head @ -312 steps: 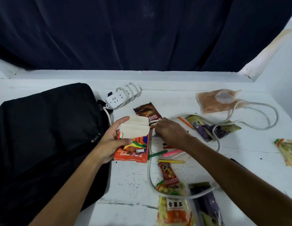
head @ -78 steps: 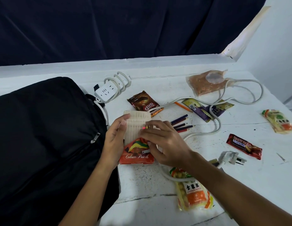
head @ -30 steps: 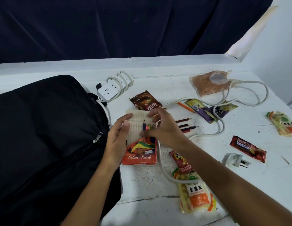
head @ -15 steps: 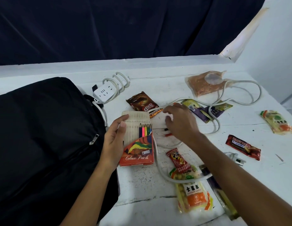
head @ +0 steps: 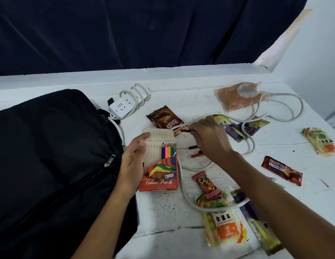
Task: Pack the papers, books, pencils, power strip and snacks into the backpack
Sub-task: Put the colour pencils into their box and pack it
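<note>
Pencil box lies mid-desk just beside the backpack, held in the left hand's grip; the right hand pinches a loose pencil beyond it.

I can read "Colour Pencils" in white script on the orange pencil box. A brown snack packet says "Sip". The red bar wrapper reads "MANY BARS". An orange-and-yellow snack bag carries Chinese characters I can't make out.
</note>
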